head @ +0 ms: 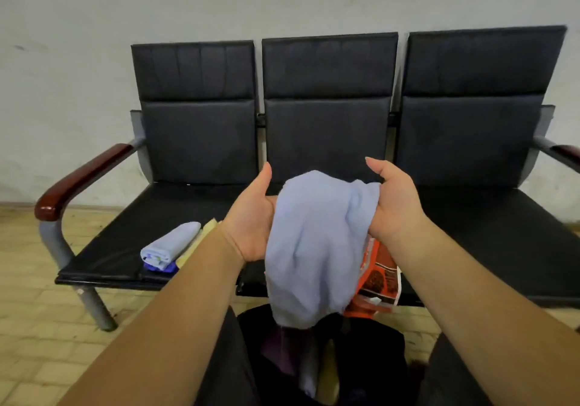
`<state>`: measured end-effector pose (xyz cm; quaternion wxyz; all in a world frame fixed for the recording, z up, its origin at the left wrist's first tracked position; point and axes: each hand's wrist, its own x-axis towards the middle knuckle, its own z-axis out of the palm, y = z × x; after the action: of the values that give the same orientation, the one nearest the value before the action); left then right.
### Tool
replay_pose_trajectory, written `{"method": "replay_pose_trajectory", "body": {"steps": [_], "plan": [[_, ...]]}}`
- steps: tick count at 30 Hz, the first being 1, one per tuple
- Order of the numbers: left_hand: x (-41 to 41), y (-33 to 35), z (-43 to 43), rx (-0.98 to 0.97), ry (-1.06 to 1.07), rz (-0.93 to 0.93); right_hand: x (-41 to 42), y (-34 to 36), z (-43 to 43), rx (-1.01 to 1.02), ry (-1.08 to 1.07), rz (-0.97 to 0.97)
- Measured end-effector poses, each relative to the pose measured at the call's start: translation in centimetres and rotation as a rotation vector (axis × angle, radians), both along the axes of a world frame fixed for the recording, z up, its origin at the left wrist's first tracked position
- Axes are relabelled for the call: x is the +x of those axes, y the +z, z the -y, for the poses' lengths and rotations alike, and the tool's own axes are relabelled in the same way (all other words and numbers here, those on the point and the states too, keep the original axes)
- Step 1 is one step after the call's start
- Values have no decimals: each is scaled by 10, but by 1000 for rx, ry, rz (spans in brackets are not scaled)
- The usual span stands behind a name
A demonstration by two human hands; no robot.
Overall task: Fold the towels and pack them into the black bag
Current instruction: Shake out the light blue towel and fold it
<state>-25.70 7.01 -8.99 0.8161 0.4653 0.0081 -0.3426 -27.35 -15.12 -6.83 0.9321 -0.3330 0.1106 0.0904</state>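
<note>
Folding step: blue towel (310, 242) hangs bunched in front of the bench (326, 135) middle seat, over the black bag (367, 361). Right hand (397, 204) grips one end, left hand (251, 220) cups the other, fingers hidden, can't tell grip. Next: find the corners, halve it

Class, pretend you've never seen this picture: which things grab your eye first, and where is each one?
A crumpled blue towel hangs mid-frame between the left hand and right hand. Behind stretches a three-seat black bench, a folded towel on its left seat. The black bag sits at the bottom edge.
</note>
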Motion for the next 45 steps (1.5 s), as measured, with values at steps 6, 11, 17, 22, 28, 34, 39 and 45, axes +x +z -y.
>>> {"method": "replay_pose_trajectory", "body": {"steps": [6,11,17,22,28,34,39,45], "plan": [[-2,-43,-11,-128,40,98,-18,-62,4,-10,155,-67],[-6,-81,-8,-124,106,55,-24,-104,5,-106,238,-154],[-3,-99,-15,163,72,-61,-14,-122,2,-564,254,-210],[-3,-116,-28,625,-106,-101,-10,-149,-1,-995,338,-266],[-3,-128,-25,807,63,83,-11,-144,-10,-1348,329,-92],[5,-126,-27,1166,-46,726,-4,-135,-8,-1135,347,98],[17,-158,-17,1520,-192,1019,-1,-158,-26,-1839,623,237],[-10,-177,5,1646,-1027,638,-12,-193,-31,-1874,1254,-104]]}}
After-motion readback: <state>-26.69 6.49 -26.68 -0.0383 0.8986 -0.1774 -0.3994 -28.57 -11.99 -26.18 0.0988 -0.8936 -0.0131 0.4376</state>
